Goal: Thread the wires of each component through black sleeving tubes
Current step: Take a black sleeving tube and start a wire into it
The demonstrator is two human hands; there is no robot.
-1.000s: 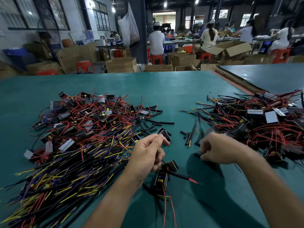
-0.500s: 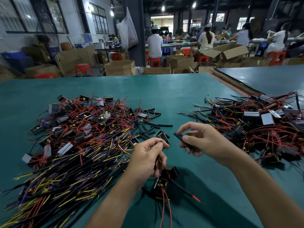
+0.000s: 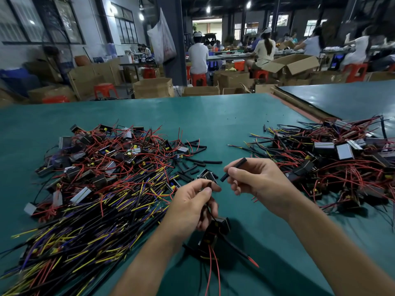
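Observation:
My right hand (image 3: 259,181) pinches a short black sleeving tube (image 3: 233,169) between thumb and fingers, tilted, its lower end pointing toward my left hand. My left hand (image 3: 192,205) pinches a thin black wire of a small black component (image 3: 214,233) that hangs below it, above the green table (image 3: 213,116). Red wires and one sleeved wire with a red tip (image 3: 252,262) trail from that component. The gap between the tube's end and my left fingertips is small.
A big heap of components with red, yellow and purple wires (image 3: 96,189) lies on the left. Another heap with red wires (image 3: 333,165) lies on the right. Loose black tubes (image 3: 198,161) are scattered between them. People sit at benches beyond the table.
My right hand picked up a black tube from the table, lifted it and brought it toward my left hand. My left hand raised the component slightly.

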